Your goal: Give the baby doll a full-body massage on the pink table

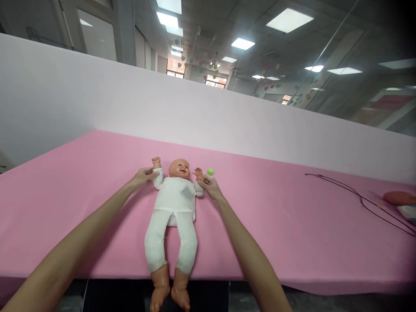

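Note:
A baby doll with a white cloth body lies on its back on the pink-covered table, its feet hanging over the front edge. Both of the doll's forearms are raised beside its head. My left hand is closed on the doll's arm at the left of the view, just below its small fist. On the other side, my right hand grips the other arm near the wrist. A small container with a green lid stands just behind my right hand, its lower part partly hidden.
A white partition runs along the table's back edge, with glass above it. Dark thin cables trail over the right side of the cover. At the far right edge lie an orange-brown rounded object and a whitish packet.

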Tool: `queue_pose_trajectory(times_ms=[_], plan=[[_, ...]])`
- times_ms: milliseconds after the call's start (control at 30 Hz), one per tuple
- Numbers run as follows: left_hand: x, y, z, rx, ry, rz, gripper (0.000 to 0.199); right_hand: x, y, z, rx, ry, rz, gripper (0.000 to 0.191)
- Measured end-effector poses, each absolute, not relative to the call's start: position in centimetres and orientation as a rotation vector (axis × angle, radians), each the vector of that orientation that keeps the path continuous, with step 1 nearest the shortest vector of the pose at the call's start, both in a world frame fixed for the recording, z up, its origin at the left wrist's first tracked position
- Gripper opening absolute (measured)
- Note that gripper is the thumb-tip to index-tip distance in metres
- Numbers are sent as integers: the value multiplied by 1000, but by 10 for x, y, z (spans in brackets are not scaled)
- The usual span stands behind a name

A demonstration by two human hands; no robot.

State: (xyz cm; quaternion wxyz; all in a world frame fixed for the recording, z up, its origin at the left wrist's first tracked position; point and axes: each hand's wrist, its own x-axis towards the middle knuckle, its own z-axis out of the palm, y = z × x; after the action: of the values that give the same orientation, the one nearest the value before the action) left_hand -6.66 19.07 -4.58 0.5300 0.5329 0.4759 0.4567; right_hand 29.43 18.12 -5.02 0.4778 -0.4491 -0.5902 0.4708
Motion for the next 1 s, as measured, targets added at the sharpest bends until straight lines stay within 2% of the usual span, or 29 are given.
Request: queue_pose_trajectory(times_ms=[167,300,400,500,700,833,1000], plan=[[-108,151,-58,1997,852,798,32,323,131,-39,-898,-2107,1166,34],[-108,138,-69,2159,842,763,24,320,118,-43,-891,-2151,1096,27],[-98,145,-63,1954,903,892,29,313,134,-44,-977,-1893,1165,40],[-80,168,-51,1597,1001,1066,43,300,167,-44,-1031,-1510,1166,51],[-36,216,-52,1073,1277,1088,61,261,218,-56,-1323,-1127,1161,41],[-43,211,-53,1058,1266,1076,64,267,210,-56,-1312,-1140,1162,43],[-89,169,-48,1534,1018,1059,51,311,160,-41,-1029,-1695,1198,51]])
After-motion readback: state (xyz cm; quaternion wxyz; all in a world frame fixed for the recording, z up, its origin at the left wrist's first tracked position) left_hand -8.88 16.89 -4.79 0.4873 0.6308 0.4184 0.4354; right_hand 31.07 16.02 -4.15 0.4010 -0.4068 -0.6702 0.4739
